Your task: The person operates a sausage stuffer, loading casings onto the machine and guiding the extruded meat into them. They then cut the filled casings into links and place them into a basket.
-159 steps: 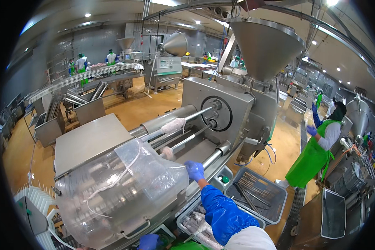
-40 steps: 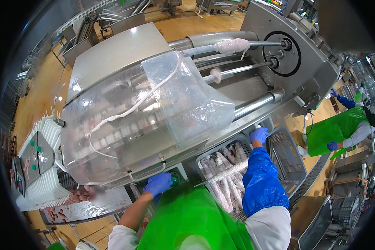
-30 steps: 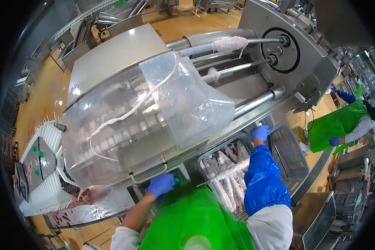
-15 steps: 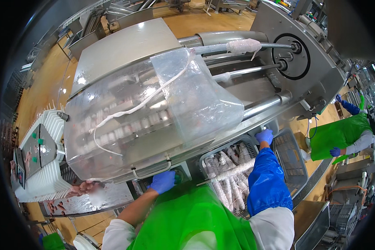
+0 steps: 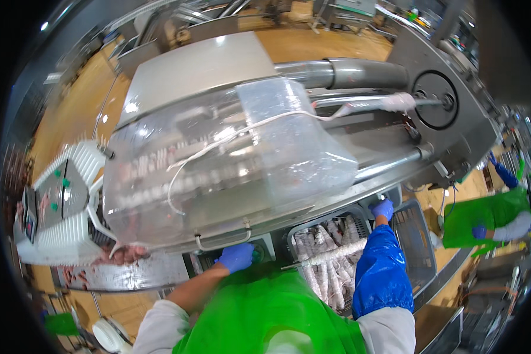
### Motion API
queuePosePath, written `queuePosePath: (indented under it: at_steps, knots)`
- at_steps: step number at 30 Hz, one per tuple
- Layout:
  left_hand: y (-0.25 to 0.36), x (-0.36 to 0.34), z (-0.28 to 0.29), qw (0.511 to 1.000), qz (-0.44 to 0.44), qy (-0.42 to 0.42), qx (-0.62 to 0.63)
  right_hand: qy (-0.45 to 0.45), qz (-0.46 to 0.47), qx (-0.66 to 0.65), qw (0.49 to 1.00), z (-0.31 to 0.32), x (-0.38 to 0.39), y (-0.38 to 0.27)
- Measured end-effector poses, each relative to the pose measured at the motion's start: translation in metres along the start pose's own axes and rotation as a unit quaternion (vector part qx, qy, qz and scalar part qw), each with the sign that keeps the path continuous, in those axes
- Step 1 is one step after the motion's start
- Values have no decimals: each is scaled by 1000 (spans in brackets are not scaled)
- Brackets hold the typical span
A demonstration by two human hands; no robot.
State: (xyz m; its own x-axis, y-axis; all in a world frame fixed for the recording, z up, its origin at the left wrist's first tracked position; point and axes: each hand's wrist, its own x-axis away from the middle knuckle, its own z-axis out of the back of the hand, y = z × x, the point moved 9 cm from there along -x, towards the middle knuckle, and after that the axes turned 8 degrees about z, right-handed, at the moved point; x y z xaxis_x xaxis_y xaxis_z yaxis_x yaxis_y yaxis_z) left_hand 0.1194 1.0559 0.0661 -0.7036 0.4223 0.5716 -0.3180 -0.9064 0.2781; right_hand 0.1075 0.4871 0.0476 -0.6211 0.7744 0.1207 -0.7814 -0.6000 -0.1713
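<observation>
My left hand [image 5: 237, 258], in a blue glove, reaches to a round green button or knob [image 5: 256, 253] in a metal housing at the machine's front edge; its fingers are blurred. My right hand [image 5: 382, 209], gloved and sleeved in blue, is curled closed at a small grey housing [image 5: 390, 195] farther right; what it grips or presses is hidden. Behind both hands lies the metal machine [image 5: 197, 56] with a clear plastic cover [image 5: 289, 147]. Blurred rows of pale pieces show beneath the cover. A whitish strand [image 5: 259, 124] trails over it toward a rod with a pale wrap [image 5: 397, 102].
A grey crate [image 5: 293, 242] holds several pale, netted rods, with one lying across the top. Beside it stands another grey crate [image 5: 416, 230]. Meat pieces [image 5: 127, 255] lie near the white slatted conveyor [image 5: 53, 245]. A co-worker in a green apron [image 5: 475, 221] stands at right.
The whole view has shifted slightly. The rods at the machine's round disc have changed position, and the strand bends differently over the cover. Both hands stay at the same housings.
</observation>
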Motion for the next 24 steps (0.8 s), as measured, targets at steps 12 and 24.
queuePosePath:
  at_steps: [12, 24]
  knots:
    - [-7, -1, -25, 985, -19, 147, 86, -92, 124, 96, 983, -12, -11, -14]
    - [-3, 6, -5, 988, -27, 112, 104, -71, 72, 1, 995, -6, -8, 12]
